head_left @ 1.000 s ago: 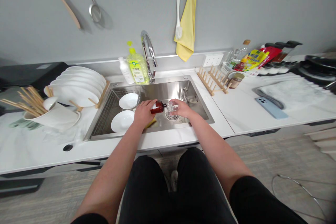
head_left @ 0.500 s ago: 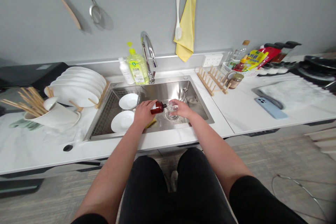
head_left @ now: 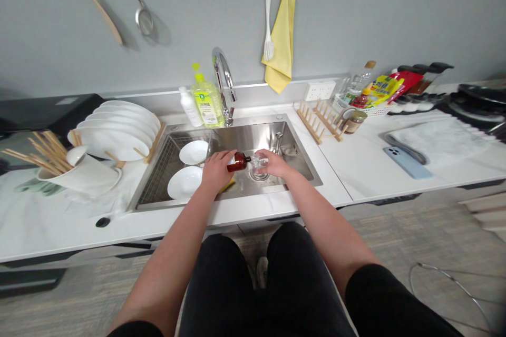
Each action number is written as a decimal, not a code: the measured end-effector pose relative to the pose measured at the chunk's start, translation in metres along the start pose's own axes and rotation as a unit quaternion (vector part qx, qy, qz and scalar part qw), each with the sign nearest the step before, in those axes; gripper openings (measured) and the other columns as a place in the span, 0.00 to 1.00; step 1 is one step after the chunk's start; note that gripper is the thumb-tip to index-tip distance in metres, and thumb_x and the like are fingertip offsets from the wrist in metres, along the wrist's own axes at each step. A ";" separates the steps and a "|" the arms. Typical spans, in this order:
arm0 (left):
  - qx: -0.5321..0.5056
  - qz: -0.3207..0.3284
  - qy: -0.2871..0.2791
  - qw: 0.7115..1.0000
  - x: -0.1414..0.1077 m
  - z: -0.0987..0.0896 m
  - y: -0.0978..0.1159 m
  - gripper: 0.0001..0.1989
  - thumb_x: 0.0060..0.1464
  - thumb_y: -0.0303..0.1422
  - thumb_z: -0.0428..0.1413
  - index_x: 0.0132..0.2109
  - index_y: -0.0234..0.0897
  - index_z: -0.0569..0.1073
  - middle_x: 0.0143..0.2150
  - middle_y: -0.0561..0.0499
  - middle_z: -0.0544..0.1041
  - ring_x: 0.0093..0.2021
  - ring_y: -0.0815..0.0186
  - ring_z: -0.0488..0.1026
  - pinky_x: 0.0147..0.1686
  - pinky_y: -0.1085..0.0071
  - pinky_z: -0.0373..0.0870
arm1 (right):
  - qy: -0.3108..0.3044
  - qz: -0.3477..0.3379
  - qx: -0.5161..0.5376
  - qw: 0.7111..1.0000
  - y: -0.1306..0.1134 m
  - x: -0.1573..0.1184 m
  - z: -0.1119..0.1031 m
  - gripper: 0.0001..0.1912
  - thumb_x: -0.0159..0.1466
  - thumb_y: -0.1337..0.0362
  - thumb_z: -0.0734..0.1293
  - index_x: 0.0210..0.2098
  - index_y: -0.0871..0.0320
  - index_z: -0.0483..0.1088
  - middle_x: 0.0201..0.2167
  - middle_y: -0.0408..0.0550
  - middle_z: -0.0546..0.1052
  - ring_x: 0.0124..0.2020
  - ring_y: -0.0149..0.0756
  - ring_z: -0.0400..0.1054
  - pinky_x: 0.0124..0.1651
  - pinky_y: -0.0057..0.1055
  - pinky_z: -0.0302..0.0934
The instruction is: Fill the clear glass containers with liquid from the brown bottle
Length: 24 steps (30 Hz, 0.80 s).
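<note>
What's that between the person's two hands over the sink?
The head view shows a small brown bottle gripped in the left hand, its neck toward a clear object held in the right hand.

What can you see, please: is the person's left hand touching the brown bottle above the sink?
Touching. The head view shows the left hand with its fingers wrapped around the end of the brown bottle, holding it over the sink.
</note>
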State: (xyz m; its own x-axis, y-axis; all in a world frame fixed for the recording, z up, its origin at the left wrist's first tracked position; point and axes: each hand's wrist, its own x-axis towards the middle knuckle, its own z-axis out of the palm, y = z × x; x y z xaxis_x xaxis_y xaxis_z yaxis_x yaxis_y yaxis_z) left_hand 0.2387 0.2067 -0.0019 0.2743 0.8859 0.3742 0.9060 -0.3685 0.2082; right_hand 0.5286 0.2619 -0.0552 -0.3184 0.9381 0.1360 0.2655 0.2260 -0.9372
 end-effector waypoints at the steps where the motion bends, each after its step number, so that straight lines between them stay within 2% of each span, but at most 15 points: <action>1: 0.000 -0.001 0.000 1.000 0.000 0.000 0.000 0.36 0.60 0.30 0.63 0.75 0.46 0.75 0.70 0.44 0.81 0.65 0.45 0.78 0.68 0.50 0.74 | 0.001 -0.001 -0.003 1.000 -0.001 0.000 0.000 0.41 0.47 0.64 0.89 0.59 0.52 0.80 0.57 0.50 0.84 0.56 0.47 0.81 0.64 0.44 0.74; 10: 0.000 0.000 0.002 1.000 0.000 0.000 0.001 0.36 0.59 0.29 0.63 0.75 0.46 0.75 0.70 0.44 0.81 0.66 0.44 0.77 0.68 0.49 0.74 | 0.004 0.000 -0.020 1.000 -0.010 -0.003 -0.001 0.41 0.47 0.65 0.89 0.59 0.52 0.80 0.57 0.50 0.85 0.58 0.49 0.80 0.67 0.46 0.72; 24: 0.006 0.004 -0.001 1.000 0.000 -0.003 0.003 0.37 0.60 0.28 0.63 0.75 0.46 0.75 0.70 0.44 0.81 0.66 0.44 0.77 0.68 0.48 0.73 | -0.004 -0.004 -0.012 1.000 0.002 0.000 -0.002 0.40 0.47 0.63 0.88 0.59 0.50 0.79 0.56 0.48 0.84 0.53 0.45 0.81 0.61 0.43 0.75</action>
State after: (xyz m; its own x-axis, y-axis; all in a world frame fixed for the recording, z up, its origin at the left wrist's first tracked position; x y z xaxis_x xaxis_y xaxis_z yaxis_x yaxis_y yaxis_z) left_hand 0.2404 0.2052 0.0013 0.2824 0.8834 0.3740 0.9073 -0.3725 0.1949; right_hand 0.5304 0.2632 -0.0562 -0.3272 0.9344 0.1410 0.2841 0.2395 -0.9284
